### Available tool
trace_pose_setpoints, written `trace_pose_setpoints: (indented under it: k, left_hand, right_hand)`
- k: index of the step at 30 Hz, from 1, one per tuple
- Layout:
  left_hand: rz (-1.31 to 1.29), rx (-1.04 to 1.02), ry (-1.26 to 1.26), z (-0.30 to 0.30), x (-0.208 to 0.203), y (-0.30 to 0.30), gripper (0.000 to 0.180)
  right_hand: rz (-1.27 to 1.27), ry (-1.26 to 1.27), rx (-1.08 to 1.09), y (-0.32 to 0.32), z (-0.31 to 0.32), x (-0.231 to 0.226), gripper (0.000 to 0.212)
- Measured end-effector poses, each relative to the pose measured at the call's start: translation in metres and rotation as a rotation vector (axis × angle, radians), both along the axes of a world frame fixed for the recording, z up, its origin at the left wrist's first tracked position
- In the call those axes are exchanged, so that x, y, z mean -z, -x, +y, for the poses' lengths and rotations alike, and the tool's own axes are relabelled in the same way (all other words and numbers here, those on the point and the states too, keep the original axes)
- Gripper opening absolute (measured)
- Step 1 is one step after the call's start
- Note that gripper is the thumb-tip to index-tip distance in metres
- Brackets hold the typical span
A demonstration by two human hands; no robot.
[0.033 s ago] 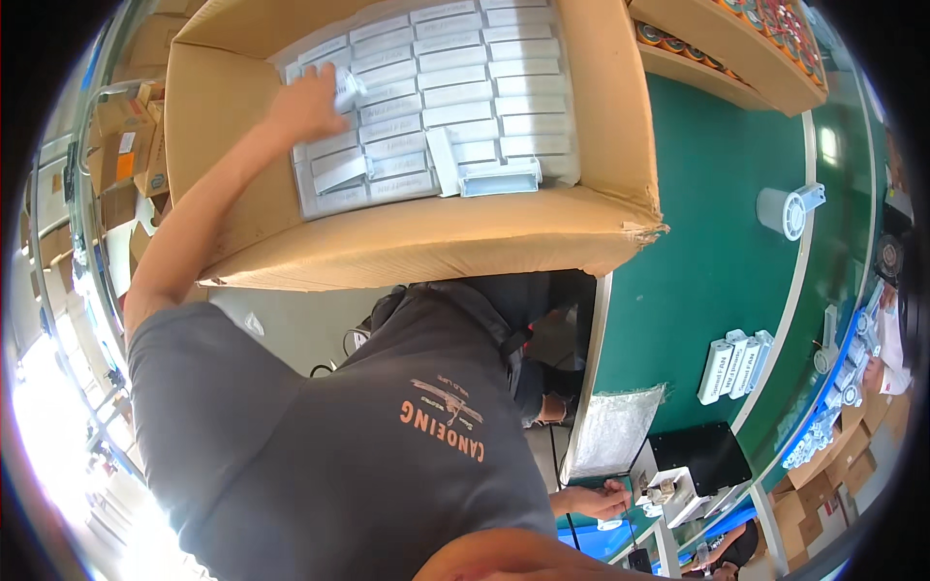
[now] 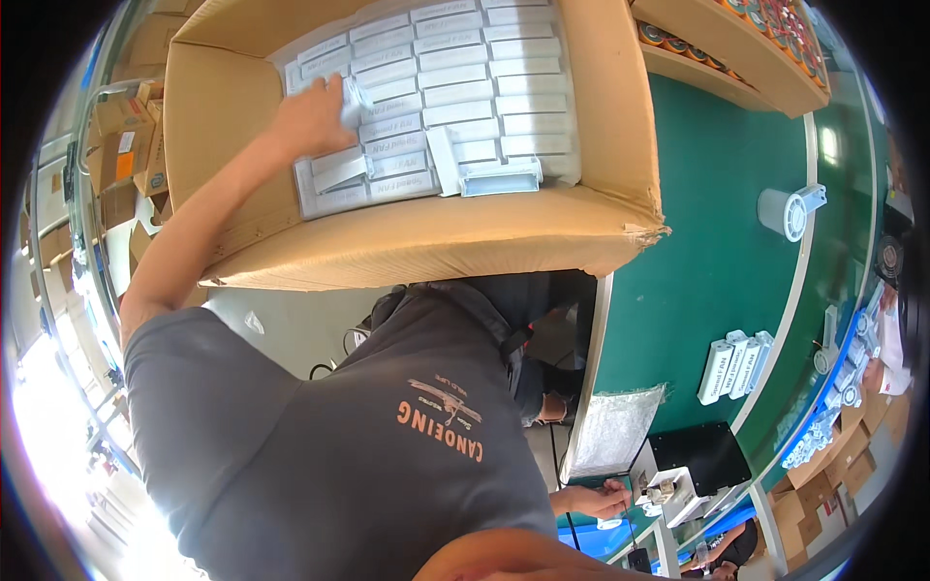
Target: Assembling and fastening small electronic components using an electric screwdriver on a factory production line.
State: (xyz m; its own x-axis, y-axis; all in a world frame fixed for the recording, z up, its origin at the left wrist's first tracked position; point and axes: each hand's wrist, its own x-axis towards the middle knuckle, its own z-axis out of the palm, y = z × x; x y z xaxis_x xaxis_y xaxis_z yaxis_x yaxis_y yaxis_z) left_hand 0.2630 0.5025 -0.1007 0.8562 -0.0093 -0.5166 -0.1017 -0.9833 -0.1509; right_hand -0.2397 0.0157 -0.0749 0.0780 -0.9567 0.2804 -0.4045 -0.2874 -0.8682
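My left hand (image 2: 312, 118) reaches into a large cardboard box (image 2: 436, 237) in front of me, its fingers closed on a small white carton (image 2: 356, 101). Rows of similar white cartons (image 2: 450, 73) lie packed inside. On top of them, one carton (image 2: 444, 160) stands crosswise and another (image 2: 339, 172) lies tilted. Beside these is a pale tray-like piece (image 2: 500, 179), open on one side. Low on the right, my right hand (image 2: 601, 499) has its fingers closed beside a white and black device (image 2: 678, 484); a thin dark line runs by them, and what they hold is unclear.
A green work surface (image 2: 707, 194) extends to the right, with a white cylindrical fan part (image 2: 783, 213) and several white cartons (image 2: 733, 366). At the upper right, a cardboard tray (image 2: 717, 48) holds round orange-and-black parts. A silvery wrapped pad (image 2: 612, 431) lies at the near edge.
My left hand has shifted slightly right and down, with the white carton in it. My right hand stays about where it was.
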Motion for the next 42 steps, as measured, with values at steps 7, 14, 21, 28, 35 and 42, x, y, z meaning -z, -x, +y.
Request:
trace_pose_setpoints:
  k: [7,14,21,28,35,42]
  left_hand:
    - [0.09,0.103,0.178,0.011,0.021,0.068,0.067]
    - [0.098,0.189,0.188,0.016,0.025,0.063,0.059]
    - [0.165,0.854,0.495,-0.033,-0.009,0.009,0.054]
    - [0.296,1.11,0.561,-0.043,0.043,0.004,0.045]
    - [0.362,0.562,0.408,-0.008,-0.023,-0.045,0.064]
    - [0.082,0.566,1.002,-0.15,-0.21,0.024,0.061]
  right_hand:
    - [-0.01,0.004,0.01,-0.013,0.003,-0.001,0.029]
    - [0.026,0.008,-0.02,-0.003,-0.002,0.003,0.03]
    - [-0.007,0.014,-0.007,-0.005,0.0,0.001,0.029]
    - [-0.03,-0.006,0.005,-0.004,0.002,0.007,0.02]
    - [-0.192,-0.071,0.023,-0.01,0.012,0.004,0.017]
    - [-0.304,-0.148,0.03,-0.009,0.009,0.008,0.017]
